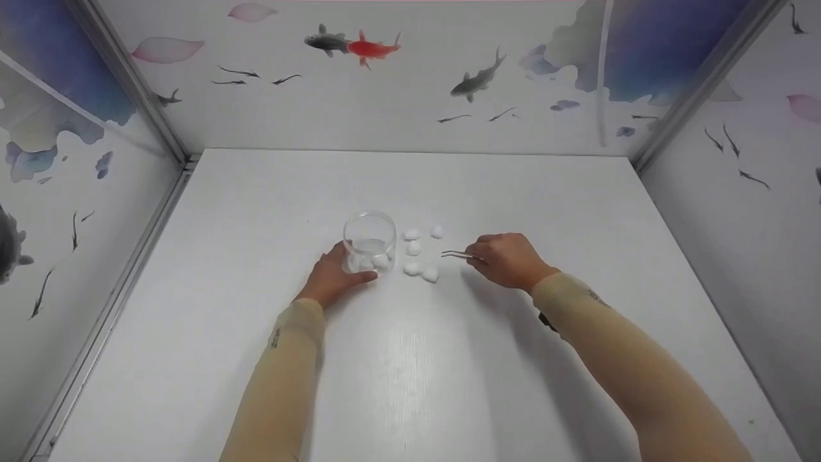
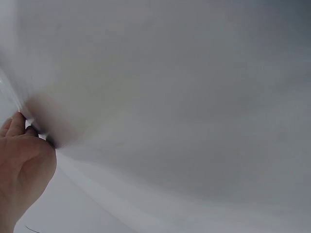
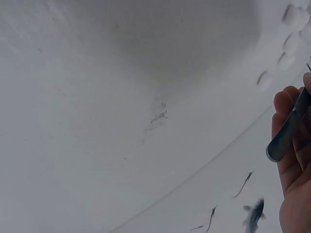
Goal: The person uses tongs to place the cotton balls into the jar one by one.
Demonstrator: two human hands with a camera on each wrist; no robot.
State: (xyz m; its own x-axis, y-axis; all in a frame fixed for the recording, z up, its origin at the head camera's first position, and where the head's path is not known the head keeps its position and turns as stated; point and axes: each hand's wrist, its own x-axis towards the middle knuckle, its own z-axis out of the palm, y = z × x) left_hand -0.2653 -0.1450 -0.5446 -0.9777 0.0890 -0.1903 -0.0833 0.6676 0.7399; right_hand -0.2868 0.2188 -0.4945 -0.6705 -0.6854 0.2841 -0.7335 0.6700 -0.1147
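My left hand [image 1: 328, 280] holds a clear round jar [image 1: 370, 246] low on its side, thumb in front and fingers behind. White cotton balls [image 1: 381, 261] lie on the jar's bottom. In the left wrist view, only part of that hand [image 2: 24, 170] shows at the left edge. My right hand [image 1: 513, 262] grips metal tweezers [image 1: 458, 255], their tips pointing left, slightly apart, with nothing between them. Several loose cotton balls [image 1: 414, 248] lie between the jar and the tweezers. The right wrist view shows the rounded end of the tweezers [image 3: 284, 136] along the fingers.
The white table [image 1: 397, 359] is bounded by a back panel [image 1: 410, 115] printed with fish. Side panels [image 1: 737, 212] with similar prints stand at left and right, joined by metal posts [image 1: 135, 77]. Both forearms wear beige sleeves [image 1: 282, 378].
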